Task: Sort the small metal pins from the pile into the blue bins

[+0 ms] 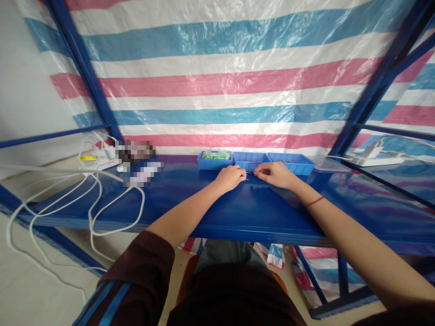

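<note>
My left hand (231, 177) is closed above the blue tabletop, its fingers pinched around something thin and small. A little to the right, my right hand (272, 174) is also closed in a pinch, with a thin piece (250, 172) reaching between the two hands. What that piece is cannot be made out. Just behind the hands stand three blue bins side by side: the left bin (215, 166) holds green stuff, the middle bin (250, 158) and the right bin (302, 168) hold small items too tiny to tell.
White cables (142, 203) loop over the left part of the blue table (244, 222), near a power strip (102, 164) and a blurred object. A clear plastic lid or tray (331, 164) lies right of the bins. Blue frame posts (370, 86) stand at both sides.
</note>
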`<state>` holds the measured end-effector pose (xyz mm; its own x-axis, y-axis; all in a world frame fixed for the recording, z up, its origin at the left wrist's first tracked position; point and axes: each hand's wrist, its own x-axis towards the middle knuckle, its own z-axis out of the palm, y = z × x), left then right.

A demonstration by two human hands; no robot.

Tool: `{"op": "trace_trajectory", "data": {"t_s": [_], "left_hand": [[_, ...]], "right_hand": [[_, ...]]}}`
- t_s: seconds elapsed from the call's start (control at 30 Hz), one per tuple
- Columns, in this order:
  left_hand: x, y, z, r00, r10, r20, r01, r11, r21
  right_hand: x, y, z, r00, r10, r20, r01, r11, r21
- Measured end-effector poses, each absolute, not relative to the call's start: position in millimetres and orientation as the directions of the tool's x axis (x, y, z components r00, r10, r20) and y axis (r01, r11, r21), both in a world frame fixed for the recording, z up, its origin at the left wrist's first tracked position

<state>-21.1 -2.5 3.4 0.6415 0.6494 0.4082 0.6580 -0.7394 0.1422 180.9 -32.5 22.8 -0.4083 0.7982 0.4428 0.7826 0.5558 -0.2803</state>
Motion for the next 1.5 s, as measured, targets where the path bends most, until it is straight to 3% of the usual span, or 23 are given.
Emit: {"op": "trace_trajectory", "data": {"t_s": [0.1,0.2,0.33,0.43,0.6,0.73,0.97,1.13,1.5], "left_hand": [[-18.4,-5.6,7.0,0.615,0.623,0.483,0.608,-0.765,0.212],[-14.9,-6.0,9.2,0.568,0.622,0.539,0.486,-0.782,0.391],[-11.6,-6.1,9.2,0.438,0.735,0.518,0.366,-0.672,0.644],[-10.2,-6.3,8.4,0.393,0.784,0.481,0.309,-0.605,0.734],[-9.3,-5.2,4.8,0.507,0.742,0.439,0.274,-0.622,0.734],[-8.4,-4.5,2.2,0.572,0.704,0.421,0.244,-0.636,0.732],[-4.6,-2.9,-0.1,0.563,0.733,0.381,0.179,-0.559,0.81],[-6.5,-3.0,2.2,0.559,0.715,0.42,0.195,-0.605,0.772],[-9.0,-6.0,9.0,0.389,0.779,0.491,0.277,-0.607,0.744]], "right_hand": [[176.4,-33.9,21.8,-0.421,0.781,0.461,0.722,0.596,-0.351],[172.2,-37.4,24.6,-0.403,0.779,0.481,0.668,0.61,-0.427],[169.4,-39.6,27.6,-0.352,0.8,0.486,0.651,0.582,-0.487],[168.6,-38.4,26.7,-0.302,0.827,0.474,0.627,0.547,-0.554],[163.8,-40.5,28.7,-0.195,0.86,0.472,0.516,0.499,-0.696],[159.8,-44.0,32.5,-0.175,0.864,0.472,0.465,0.496,-0.734],[162.6,-37.9,26.2,-0.204,0.784,0.586,0.539,0.59,-0.601],[161.1,-42.8,28.4,-0.267,0.727,0.633,0.564,0.65,-0.509],[167.2,-42.9,33.9,-0.219,0.733,0.644,0.673,0.591,-0.444]]}}
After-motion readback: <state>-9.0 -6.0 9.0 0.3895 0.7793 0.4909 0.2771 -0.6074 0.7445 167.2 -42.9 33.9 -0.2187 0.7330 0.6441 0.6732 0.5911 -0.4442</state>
